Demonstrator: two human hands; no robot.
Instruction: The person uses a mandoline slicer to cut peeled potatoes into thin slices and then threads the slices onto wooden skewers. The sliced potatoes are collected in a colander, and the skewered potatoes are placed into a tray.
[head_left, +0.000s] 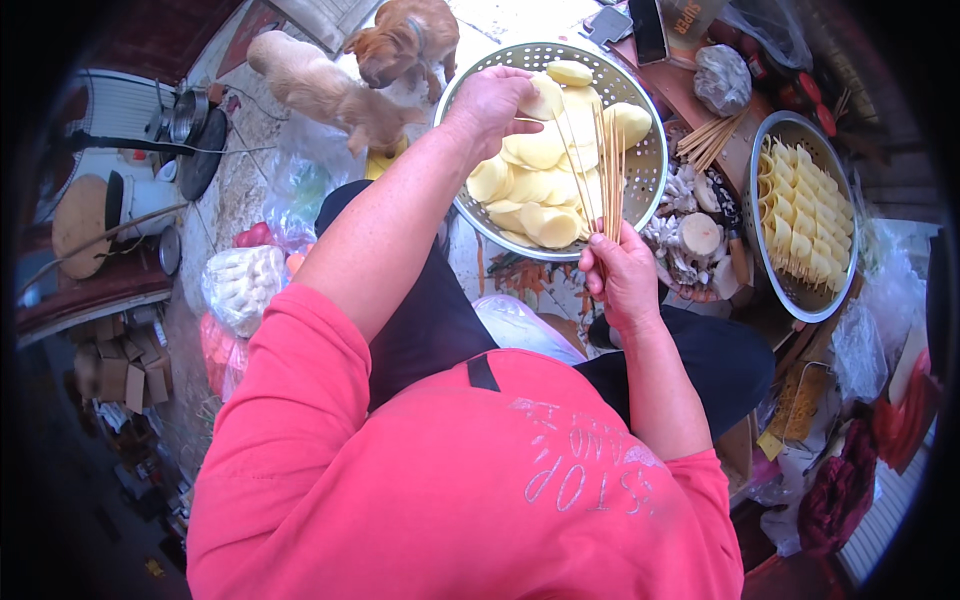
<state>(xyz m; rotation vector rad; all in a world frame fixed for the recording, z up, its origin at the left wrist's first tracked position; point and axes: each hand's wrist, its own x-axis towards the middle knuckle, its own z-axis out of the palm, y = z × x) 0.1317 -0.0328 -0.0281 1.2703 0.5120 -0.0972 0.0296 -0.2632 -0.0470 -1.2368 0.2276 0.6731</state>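
Note:
A metal colander full of thin potato slices lies in front of me. Over its upper left part, my left hand pinches a pale potato slice between thumb and fingers. At the colander's near right edge, my right hand grips a bundle of wooden skewers, their tips pointing away over the slices. A couple of skewers lean out to the left of the bundle, towards the held slice. To the right, a second colander holds many folded yellow slices threaded on skewers.
Mushrooms and a knife lie between the colanders, with loose skewers above. A phone rests at the top right. Two dogs stand beyond my left arm. A bag of white mushrooms sits at left.

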